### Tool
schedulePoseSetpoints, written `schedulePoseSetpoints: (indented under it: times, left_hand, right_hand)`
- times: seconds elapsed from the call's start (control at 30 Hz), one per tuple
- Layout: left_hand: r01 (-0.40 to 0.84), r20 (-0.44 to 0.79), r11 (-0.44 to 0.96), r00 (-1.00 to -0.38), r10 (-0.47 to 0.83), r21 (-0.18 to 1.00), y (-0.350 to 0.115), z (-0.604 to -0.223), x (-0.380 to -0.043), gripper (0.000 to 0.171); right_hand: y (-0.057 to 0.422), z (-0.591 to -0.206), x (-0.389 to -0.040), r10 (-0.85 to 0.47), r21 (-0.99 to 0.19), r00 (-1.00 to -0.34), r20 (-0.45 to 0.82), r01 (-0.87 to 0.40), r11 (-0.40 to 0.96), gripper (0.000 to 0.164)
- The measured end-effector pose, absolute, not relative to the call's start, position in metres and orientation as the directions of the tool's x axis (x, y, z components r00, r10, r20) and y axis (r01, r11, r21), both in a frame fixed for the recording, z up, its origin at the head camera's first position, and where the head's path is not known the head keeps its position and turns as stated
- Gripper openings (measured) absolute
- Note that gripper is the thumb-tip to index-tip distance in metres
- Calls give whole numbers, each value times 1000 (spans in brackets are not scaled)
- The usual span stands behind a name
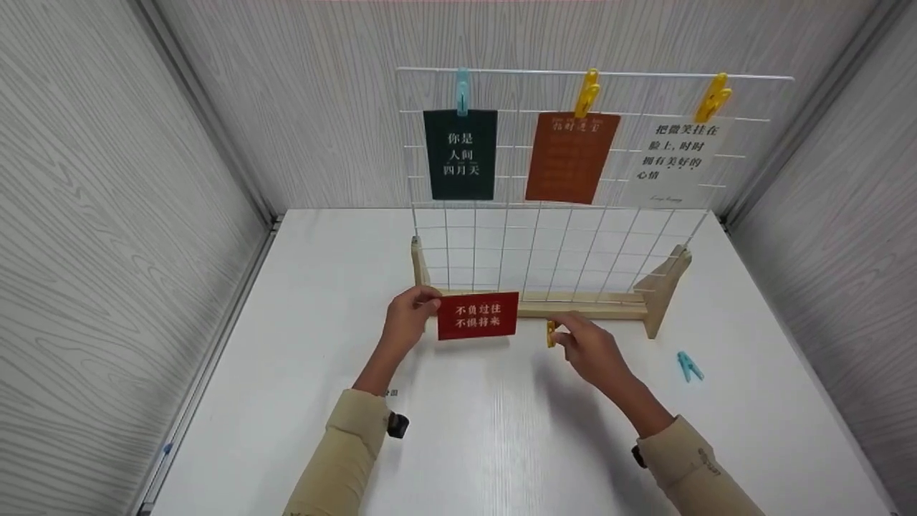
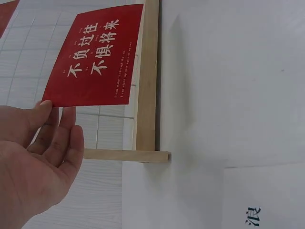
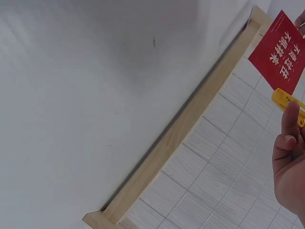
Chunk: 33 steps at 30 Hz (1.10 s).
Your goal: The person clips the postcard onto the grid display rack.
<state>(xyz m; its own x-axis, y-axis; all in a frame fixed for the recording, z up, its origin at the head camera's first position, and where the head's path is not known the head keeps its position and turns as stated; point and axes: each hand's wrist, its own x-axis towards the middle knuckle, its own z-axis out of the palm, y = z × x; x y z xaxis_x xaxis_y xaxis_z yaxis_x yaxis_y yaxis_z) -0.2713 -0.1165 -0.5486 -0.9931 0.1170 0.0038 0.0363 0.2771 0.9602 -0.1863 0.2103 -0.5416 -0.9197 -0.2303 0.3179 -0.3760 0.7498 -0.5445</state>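
Note:
My left hand point(image 1: 410, 315) pinches a red card point(image 1: 477, 316) with white lettering by its left edge, in front of the wire grid rack point(image 1: 501, 244). In the left wrist view the thumb and fingertips hold one corner of that card point(image 2: 95, 59). To the right, my right hand point(image 1: 591, 350) pinches a yellow clothespin point(image 1: 551, 334) between thumb and fingers. The right wrist view shows the yellow clothespin point(image 3: 285, 98) near the card's lower corner.
Clipped along the rack's top are a dark green card point(image 1: 462, 183), an orange card point(image 1: 569, 168) and a white card point(image 1: 663, 188). Wooden feet point(image 1: 663, 290) hold the rack. A blue clothespin point(image 1: 689, 366) lies at the right. Another white card point(image 2: 267, 191) lies at the near left.

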Motion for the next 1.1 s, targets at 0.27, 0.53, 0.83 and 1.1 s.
schedulePoseSetpoints:
  times: [0.27, 0.53, 0.83, 1.1]
  left_hand:
    - [62, 37, 275, -995, 93, 959, -104, -536, -280, 13]
    - [101, 80, 320, -994, 78, 942, -93, -525, -294, 15]
    - [117, 128, 344, -992, -10, 932, -84, -520, -302, 15]
    - [131, 174, 394, -982, -76, 910, -74, -516, -307, 17]
  right_hand:
    - [195, -530, -202, -230, -543, -909, 347, -395, 741, 29]
    - [185, -521, -219, -186, -626, -897, 400, -416, 660, 26]
    - [174, -511, -242, -51, -784, -898, 436, -408, 468, 17]
    - [164, -507, -261, 31, -832, -888, 459, -417, 365, 18]
